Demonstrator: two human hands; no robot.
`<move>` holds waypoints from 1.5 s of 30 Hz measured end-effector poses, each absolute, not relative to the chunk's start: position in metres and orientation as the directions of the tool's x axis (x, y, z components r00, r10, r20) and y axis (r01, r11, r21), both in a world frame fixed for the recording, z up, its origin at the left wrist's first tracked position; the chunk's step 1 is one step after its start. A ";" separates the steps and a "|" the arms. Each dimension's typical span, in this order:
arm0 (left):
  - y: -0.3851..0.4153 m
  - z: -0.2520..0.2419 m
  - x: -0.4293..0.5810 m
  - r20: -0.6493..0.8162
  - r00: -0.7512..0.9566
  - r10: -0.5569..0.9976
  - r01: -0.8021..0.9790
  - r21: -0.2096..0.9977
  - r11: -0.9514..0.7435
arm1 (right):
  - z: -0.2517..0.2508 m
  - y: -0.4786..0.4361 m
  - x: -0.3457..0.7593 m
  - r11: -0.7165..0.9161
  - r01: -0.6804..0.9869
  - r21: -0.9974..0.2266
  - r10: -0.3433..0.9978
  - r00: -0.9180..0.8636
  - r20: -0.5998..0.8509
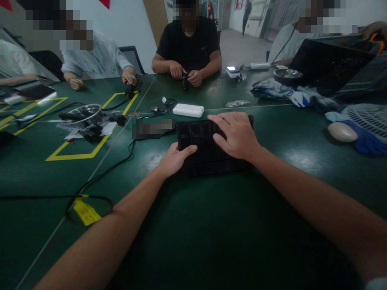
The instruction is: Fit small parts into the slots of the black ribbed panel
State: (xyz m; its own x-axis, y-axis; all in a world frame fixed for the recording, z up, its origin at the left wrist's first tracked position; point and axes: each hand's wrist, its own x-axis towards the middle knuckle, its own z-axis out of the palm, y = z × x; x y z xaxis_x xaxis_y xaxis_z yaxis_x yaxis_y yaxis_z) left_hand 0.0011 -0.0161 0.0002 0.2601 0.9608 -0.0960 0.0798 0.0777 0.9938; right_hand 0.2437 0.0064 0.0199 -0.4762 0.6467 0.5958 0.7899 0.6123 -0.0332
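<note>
A black flat tray with a grid of small compartments [202,151] lies on the green table [211,233] in front of me. My left hand [174,159] grips its near left corner, thumb on top and fingers underneath. My right hand [237,135] lies flat on the tray's right part with fingers stretched out toward the far left. Just beyond the tray sits a white oblong box [188,110].
Black cables with a yellow tag [86,211] run at left, near a metal bowl [86,111] and small parts inside yellow tape lines. At right lie a white mouse [342,131], blue gloves, a fan and a laptop [326,64]. Three people sit across the table.
</note>
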 end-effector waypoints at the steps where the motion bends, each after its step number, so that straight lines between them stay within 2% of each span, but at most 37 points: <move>1: -0.016 0.000 0.001 -0.093 0.260 0.961 0.075 0.994 0.076 | 0.020 0.006 0.243 0.611 0.791 -0.032 0.647 -0.475 0.597; 45: -0.016 0.000 0.000 -0.068 0.269 0.961 0.106 0.994 0.041 | 0.020 0.006 0.244 0.617 0.785 -0.055 0.656 -0.475 0.586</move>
State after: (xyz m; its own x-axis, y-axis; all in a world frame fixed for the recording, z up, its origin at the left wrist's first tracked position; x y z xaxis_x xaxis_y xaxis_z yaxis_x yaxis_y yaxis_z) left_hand -0.0003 -0.0163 -0.0004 0.2690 0.9607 -0.0683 0.1059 0.0410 0.9935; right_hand 0.2440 0.0063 0.0203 -0.4748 0.6563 0.5864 0.7851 0.6169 -0.0548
